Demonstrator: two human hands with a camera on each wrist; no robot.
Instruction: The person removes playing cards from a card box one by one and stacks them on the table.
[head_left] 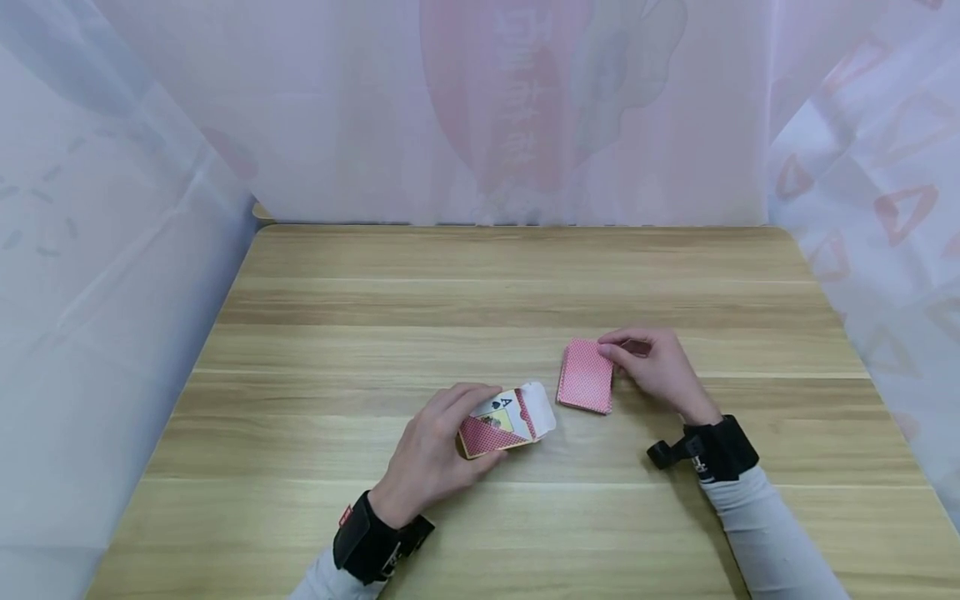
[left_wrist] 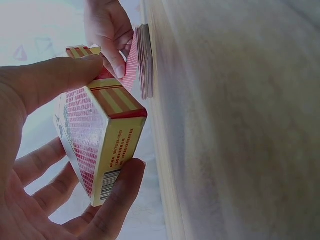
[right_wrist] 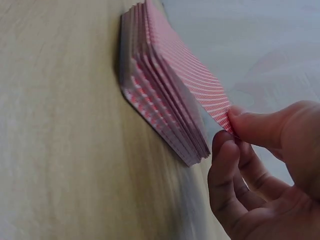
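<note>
The left hand (head_left: 431,454) grips the open card box (head_left: 504,425) on the wooden table (head_left: 337,333), while the right hand (head_left: 656,367) pinches the deck (head_left: 586,376) lying just beside it, and should square the splayed cards before lifting.

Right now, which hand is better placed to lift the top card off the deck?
The right hand, probably: its fingertips already pinch the top card's corner on the deck, while the left hand grips the card box.
</note>
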